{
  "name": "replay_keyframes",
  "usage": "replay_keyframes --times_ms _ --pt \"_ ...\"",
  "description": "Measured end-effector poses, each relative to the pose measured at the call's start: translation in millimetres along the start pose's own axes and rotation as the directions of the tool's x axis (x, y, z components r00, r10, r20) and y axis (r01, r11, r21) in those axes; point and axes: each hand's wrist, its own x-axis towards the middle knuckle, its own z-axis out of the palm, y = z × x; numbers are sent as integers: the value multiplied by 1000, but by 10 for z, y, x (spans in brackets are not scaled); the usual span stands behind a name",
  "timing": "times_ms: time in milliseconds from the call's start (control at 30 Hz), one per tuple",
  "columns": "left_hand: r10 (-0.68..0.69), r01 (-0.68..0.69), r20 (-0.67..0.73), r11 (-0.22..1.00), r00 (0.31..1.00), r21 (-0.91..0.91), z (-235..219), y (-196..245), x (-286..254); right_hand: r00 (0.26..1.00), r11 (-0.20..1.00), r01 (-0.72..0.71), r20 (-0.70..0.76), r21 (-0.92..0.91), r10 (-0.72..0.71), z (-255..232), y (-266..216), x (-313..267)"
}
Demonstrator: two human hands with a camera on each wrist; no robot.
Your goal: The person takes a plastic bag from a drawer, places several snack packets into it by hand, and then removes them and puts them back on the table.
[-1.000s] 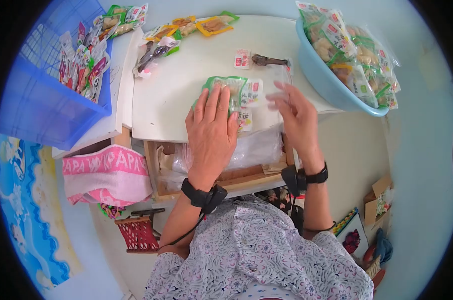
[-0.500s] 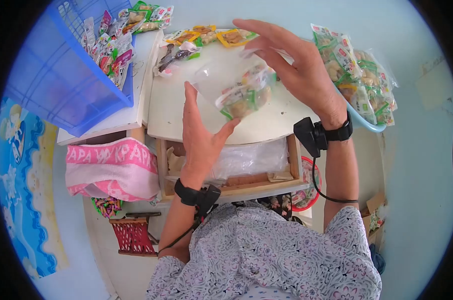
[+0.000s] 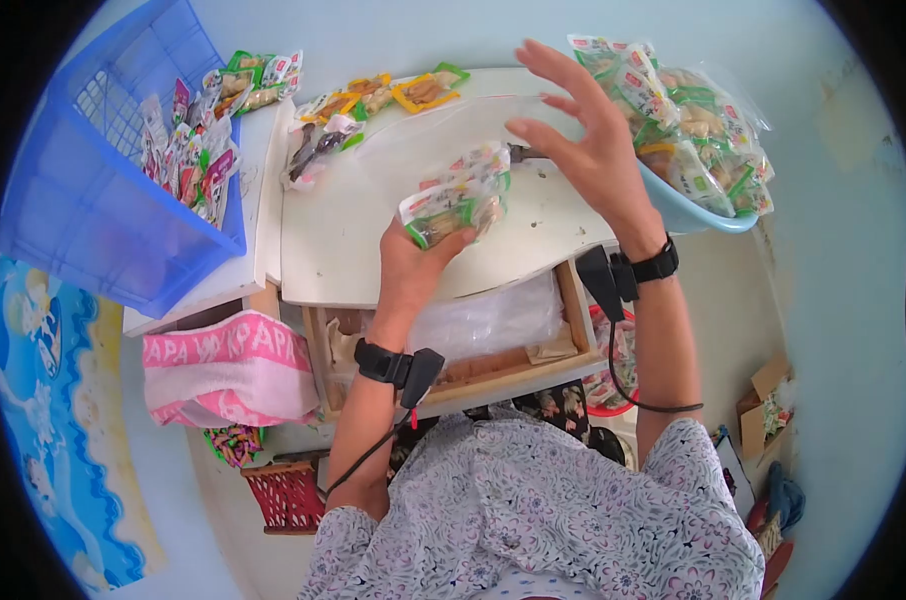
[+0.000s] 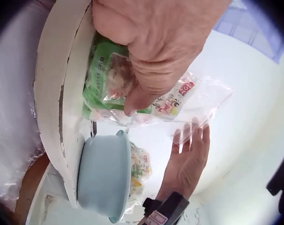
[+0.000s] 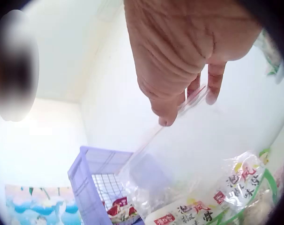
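Observation:
My left hand (image 3: 413, 268) grips the lower end of a clear plastic bag with green-and-white snack packets (image 3: 458, 205) inside, held above the white table (image 3: 343, 240). In the left wrist view its thumb presses across the packets (image 4: 104, 77). Up and to the right, my right hand (image 3: 603, 155) has its fingers spread apart. The right wrist view shows that hand holding the edge of the clear bag (image 5: 193, 129), with the bag's edge between thumb and fingers. The see-through upper part of the bag stretches between both hands. Behind the right thumb a dark packaged piece (image 3: 528, 153) lies on the table.
A light-blue basin (image 3: 683, 200) heaped with packets stands at the right. The blue plastic basket (image 3: 103, 200) at the left holds smaller packets. Yellow-edged packets (image 3: 425, 92) lie along the table's back. Below the tabletop, an open drawer (image 3: 513, 365) holds clear plastic bags.
The left hand went from lying flat on the packets, to open beside the lifted bag, to gripping its lower end. The right hand rose from the table's front with the bag's edge.

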Motion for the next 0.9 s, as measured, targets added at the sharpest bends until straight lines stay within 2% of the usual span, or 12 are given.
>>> replay_keyframes --times_ms 33,133,233,300,400,533,600,633,700,767,833,900 --pt "17 -17 6 1000 1000 -20 -2 -1 6 997 996 -72 -31 50 74 -22 73 -81" --pt "62 -62 -2 996 998 -63 -31 -14 -8 963 948 -266 89 175 254 62 389 -479" --pt "101 -101 -5 994 995 -29 -26 28 -56 913 877 -403 185 261 365 284 394 -789" --pt "133 -134 27 990 991 50 -51 57 -109 920 864 -387 204 323 336 379 454 -883" --pt "-2 -2 89 999 996 43 -142 -15 -155 900 830 -428 256 358 354 488 526 -1021" --pt "101 -111 188 993 977 42 -175 62 -139 859 771 -504 322 389 399 488 530 -1023" --pt "163 -186 221 979 962 87 -204 45 -106 855 812 -496 336 307 395 526 626 -1048" --pt "105 -136 246 984 964 112 -231 52 -94 853 831 -490 342 263 394 538 658 -1055" --pt "-9 -39 287 986 958 162 -288 71 -74 847 760 -526 321 382 425 540 583 -1034" --pt "-57 80 204 991 977 -105 -314 -5 -77 865 725 -502 260 472 430 585 412 -954" --pt "-76 133 167 922 983 -363 -317 -39 -94 896 730 -430 152 531 417 634 235 -892" --pt "-57 140 157 795 986 -589 -292 -60 -171 890 783 -447 125 433 439 576 -37 -780"
